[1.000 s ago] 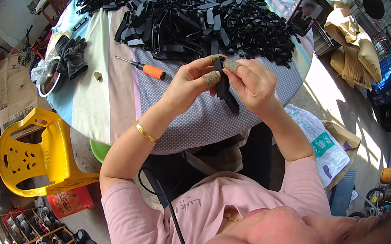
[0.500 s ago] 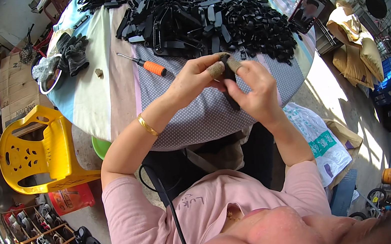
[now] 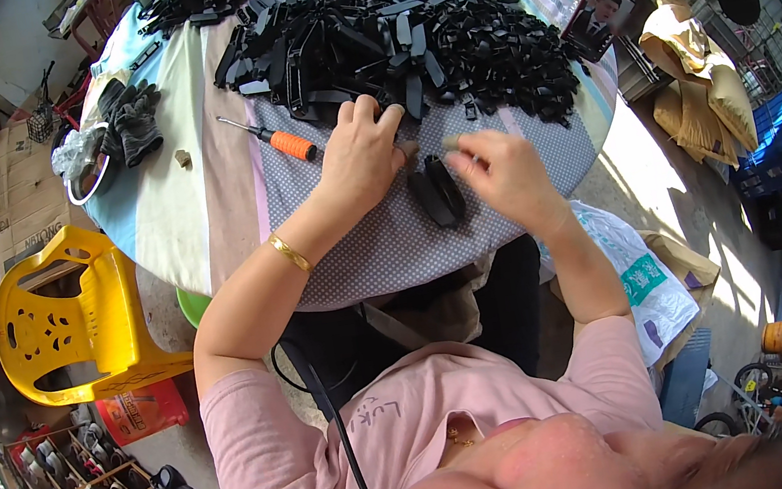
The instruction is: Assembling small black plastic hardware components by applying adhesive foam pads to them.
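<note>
**2 black parts lie flat between the hands**

2 black plastic pieces (image 3: 437,192) lie side by side on the dotted grey cloth (image 3: 381,246) that covers the near part of the tabletop (image 3: 194,213), close to its near edge. Each is a slim, elongated strip with rounded ends, matt black. Their long axes run near to far, tilted slightly so the far ends lean left, and the 2 lie almost parallel, touching or nearly so.

The left hand (image 3: 359,153) rests palm down just left of the pieces, fingers loosely spread, with its thumb tip reaching toward their far ends. It grips nothing that can be seen. A gold bangle (image 3: 289,253) circles that wrist. The right hand (image 3: 500,173) sits just right of the pieces, fingers curled in, its thumb and forefinger pinched together at the far end of the pair; whether they clasp a piece or only touch it cannot be told.

Far of the hands spreads a large heap of similar black parts (image 3: 398,21). An orange-handled screwdriver (image 3: 274,138) lies left of the left hand, its shaft pointing far-left.
</note>
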Action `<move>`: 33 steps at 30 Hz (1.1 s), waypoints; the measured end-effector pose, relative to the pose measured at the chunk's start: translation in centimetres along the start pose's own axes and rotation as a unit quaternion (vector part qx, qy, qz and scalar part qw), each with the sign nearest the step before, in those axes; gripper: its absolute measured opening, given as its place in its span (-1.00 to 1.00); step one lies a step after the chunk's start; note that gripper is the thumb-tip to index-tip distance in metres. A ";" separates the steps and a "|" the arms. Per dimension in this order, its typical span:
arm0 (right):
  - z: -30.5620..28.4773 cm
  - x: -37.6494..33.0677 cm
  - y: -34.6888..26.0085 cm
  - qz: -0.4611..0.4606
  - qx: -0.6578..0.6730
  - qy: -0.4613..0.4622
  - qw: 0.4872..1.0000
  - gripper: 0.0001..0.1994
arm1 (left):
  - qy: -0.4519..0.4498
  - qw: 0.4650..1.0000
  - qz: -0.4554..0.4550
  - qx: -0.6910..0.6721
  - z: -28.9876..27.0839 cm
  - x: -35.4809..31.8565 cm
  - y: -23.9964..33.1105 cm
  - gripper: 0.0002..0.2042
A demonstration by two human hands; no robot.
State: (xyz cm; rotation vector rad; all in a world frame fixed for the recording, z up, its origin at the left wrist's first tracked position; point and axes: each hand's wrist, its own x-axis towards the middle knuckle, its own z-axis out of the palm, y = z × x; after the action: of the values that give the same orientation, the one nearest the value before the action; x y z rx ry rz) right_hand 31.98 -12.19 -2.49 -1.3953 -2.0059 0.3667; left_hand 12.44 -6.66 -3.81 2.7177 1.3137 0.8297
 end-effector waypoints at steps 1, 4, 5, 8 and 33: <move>-0.2 0.7 0.6 -0.009 -0.060 0.028 0.998 -0.80 | -0.001 1.000 0.000 0.001 0.0 0.0 0.0 -0.66; 0.1 3.0 2.9 0.027 -0.201 0.072 0.977 -0.81 | -0.023 0.999 -0.038 0.021 0.1 0.1 0.1 -0.66; 0.4 2.9 3.2 0.028 -0.201 0.073 0.977 -0.81 | -0.010 0.999 -0.047 -0.004 0.1 0.0 -0.1 -0.66; 1.1 2.9 3.6 0.014 -0.232 0.036 0.972 -0.81 | 0.002 0.994 -0.079 -0.070 -0.4 -0.7 -0.8 -0.64; 0.2 2.5 -1.4 -0.011 0.170 0.156 0.973 -0.78 | -0.107 0.647 -0.248 -0.713 -2.6 -0.3 -0.4 -0.49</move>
State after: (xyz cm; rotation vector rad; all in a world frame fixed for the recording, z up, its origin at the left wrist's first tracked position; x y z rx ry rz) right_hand 30.26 -10.41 -0.97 -1.1364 -1.6145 0.4292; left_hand 10.78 -7.20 -1.81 1.0611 0.6542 0.8271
